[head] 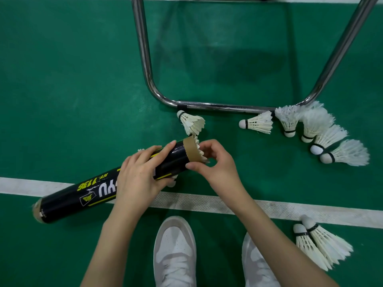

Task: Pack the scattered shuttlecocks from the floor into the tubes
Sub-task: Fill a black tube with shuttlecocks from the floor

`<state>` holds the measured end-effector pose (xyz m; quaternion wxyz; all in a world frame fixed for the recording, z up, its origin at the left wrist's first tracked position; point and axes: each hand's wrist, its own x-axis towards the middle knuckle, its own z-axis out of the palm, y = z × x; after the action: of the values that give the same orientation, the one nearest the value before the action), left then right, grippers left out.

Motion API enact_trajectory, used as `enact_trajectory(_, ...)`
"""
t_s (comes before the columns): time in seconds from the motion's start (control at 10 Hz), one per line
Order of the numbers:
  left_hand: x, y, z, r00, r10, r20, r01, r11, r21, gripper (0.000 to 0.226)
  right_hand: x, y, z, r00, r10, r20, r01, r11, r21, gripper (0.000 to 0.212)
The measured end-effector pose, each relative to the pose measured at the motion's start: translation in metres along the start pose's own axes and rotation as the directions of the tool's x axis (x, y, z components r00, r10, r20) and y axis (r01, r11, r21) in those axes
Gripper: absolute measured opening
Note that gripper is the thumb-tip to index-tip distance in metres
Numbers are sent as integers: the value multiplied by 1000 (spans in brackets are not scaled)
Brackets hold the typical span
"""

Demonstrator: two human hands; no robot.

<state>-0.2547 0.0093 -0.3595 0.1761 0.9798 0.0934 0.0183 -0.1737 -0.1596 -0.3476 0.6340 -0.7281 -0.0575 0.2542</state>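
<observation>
My left hand [138, 177] grips a black tube [83, 195] with yellow print, held tilted above the floor, its cardboard mouth up and to the right. A white shuttlecock [200, 152] sticks feathers-out from that mouth, and my right hand [213, 162] pinches its feather skirt. One loose shuttlecock [191, 122] lies just beyond the mouth. Several more [315, 129] lie in a curved row at the right, and two [319, 245] lie at the lower right. Bits of another shuttlecock peek out from under the tube.
A chrome tube frame [217, 106] of a chair stands on the green court floor, its crossbar right behind the loose shuttlecocks. A white court line [248, 206] runs across below my hands. My two white shoes [176, 251] are at the bottom edge.
</observation>
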Motion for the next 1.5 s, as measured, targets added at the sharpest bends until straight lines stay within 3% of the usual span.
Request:
enact_trajectory(0.3,-1,3,-1,1000,6,5,-6,1000,-3,95,1,-1,-4,999,10,48,-10,1000,7,33)
enact_trajectory(0.7,-4,-5,-3,1000,13,18,-13,1000,2,86,2,8,2,971,20,237,-41,996,84,32)
enact_trajectory(0.9,-8,-27,-9,998,-51,36,53,997,-49,93,13,12,-9,986,19,168,-25,999,30,20)
enact_trajectory(1.2,-22,-50,-15,991,-111,73,116,990,-78,92,32,48,10,952,89,293,-35,982,-186,37)
enact_trajectory(1.5,-30,-59,-22,989,-123,83,132,985,-113,92,36,67,15,964,84,252,5,942,-335,17)
